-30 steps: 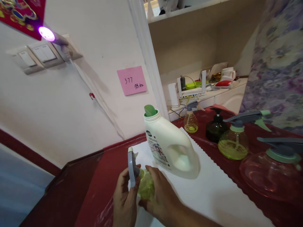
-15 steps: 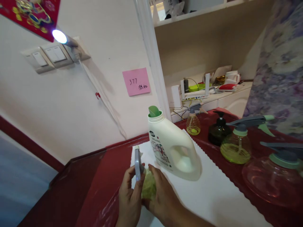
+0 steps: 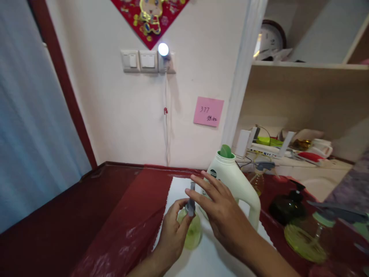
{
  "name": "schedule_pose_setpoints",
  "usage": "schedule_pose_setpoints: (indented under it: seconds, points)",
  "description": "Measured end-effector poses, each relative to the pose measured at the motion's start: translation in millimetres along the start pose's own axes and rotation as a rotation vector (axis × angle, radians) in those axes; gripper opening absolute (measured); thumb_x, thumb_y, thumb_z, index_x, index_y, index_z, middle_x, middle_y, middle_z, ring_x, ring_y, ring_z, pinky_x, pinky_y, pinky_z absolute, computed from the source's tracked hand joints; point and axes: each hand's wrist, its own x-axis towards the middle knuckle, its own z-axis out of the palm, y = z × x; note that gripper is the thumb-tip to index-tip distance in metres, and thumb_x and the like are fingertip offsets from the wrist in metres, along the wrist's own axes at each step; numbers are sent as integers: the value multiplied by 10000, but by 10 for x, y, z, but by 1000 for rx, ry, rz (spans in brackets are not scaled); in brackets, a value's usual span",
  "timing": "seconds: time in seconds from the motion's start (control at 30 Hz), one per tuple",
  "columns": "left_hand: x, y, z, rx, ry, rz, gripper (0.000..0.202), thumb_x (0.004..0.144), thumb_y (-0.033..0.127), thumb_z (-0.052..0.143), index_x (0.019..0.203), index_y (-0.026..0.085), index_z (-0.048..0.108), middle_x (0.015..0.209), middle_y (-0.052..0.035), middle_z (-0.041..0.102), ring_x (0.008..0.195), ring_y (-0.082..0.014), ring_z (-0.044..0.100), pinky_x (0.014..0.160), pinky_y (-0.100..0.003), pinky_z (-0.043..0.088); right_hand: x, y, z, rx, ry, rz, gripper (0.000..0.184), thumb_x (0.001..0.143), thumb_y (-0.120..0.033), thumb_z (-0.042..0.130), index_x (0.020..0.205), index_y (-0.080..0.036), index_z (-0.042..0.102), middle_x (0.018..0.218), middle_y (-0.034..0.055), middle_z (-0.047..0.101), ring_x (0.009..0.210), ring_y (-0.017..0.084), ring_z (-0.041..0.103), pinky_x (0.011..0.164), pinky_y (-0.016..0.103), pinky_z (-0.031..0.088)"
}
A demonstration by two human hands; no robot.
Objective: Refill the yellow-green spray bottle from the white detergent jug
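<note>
Gone from the side of the small, rounded, see-through yellow-green spray bottle (image 3: 193, 235) since the earlier frame, the right hand (image 3: 227, 211) in the head view is spread open, fingers loosely extended across the bottle's grey plastic trigger head (image 3: 191, 206); whether they touch it cannot be told. The left hand (image 3: 174, 227) pinches the bottle near its neck, thumb against fingers. Roughly upright, the bottle is over the white scallop-edged sheet (image 3: 211, 265) on the dark red table (image 3: 72, 215), near the pale green plastic jug (image 3: 232, 175).
</note>
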Motion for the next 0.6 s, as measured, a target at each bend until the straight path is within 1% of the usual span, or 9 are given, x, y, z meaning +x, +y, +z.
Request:
schedule_pose_setpoints:
  seconds: [0.1,0.13,0.2,0.3,0.37,0.4,0.5,0.53,0.6]
  points:
    - [-11,-15,17,-12,11,-18,271,881,355,617,1101,202,660,1116,-93,711,1060,-285,628,958,-419,460,264,127,-193,-55,-301,-106,478,986,-74,515,1359,-362,592,1486,40,588,1488,329,364,1128,645,378]
    - [-16,-22,24,-15,10,-24,270,881,345,622,1106,202,661,1123,-95,712,1069,-288,627,970,-426,453,330,145,-223,-59,-375,-126,415,995,-116,542,1323,-356,621,1437,38,627,1467,320,402,1144,641,357]
    - [-30,-32,36,-18,9,-37,266,880,334,634,1109,202,660,1134,-99,713,1089,-296,625,988,-436,442,433,153,-251,-70,-470,-160,295,1010,-167,550,1227,-320,678,1310,44,692,1412,291,480,1175,613,319]
    - [-52,-39,44,-14,5,-42,251,882,298,626,1112,202,658,1149,-102,709,1114,-298,616,1003,-444,432,538,134,-253,-78,-533,-216,221,1017,-154,531,1092,-261,709,1189,48,719,1394,262,500,1208,571,261]
    - [-60,-34,39,-5,0,-34,256,878,268,616,1123,204,659,1155,-100,704,1123,-297,609,1006,-446,427,586,119,-248,-56,-572,-236,186,1011,-158,545,1067,-246,700,1149,47,730,1393,257,499,1214,570,234]
    - [-62,-28,35,0,-2,-28,261,874,254,611,1125,203,659,1154,-100,702,1122,-297,606,1005,-447,426,605,112,-245,-49,-594,-238,169,1011,-169,551,1056,-242,697,1121,45,735,1354,253,532,1208,567,238]
    - [-61,0,15,11,-11,-11,264,868,222,589,1120,208,664,1139,-92,704,1105,-296,604,992,-446,424,646,87,-229,-66,-641,-259,166,1009,-185,560,1012,-252,712,995,23,713,1073,212,645,1150,509,315]
    - [-60,10,7,12,-18,-6,260,866,220,588,1113,213,668,1133,-86,707,1100,-295,604,990,-445,424,653,78,-220,-81,-653,-272,174,1006,-186,565,1011,-261,722,967,16,696,986,198,643,1116,478,349]
    - [-61,22,-9,10,-34,0,284,849,225,620,1128,221,669,1145,-79,709,1107,-297,604,994,-443,425,652,63,-200,-118,-673,-280,178,1000,-197,578,1026,-273,737,937,18,673,896,193,618,982,398,432]
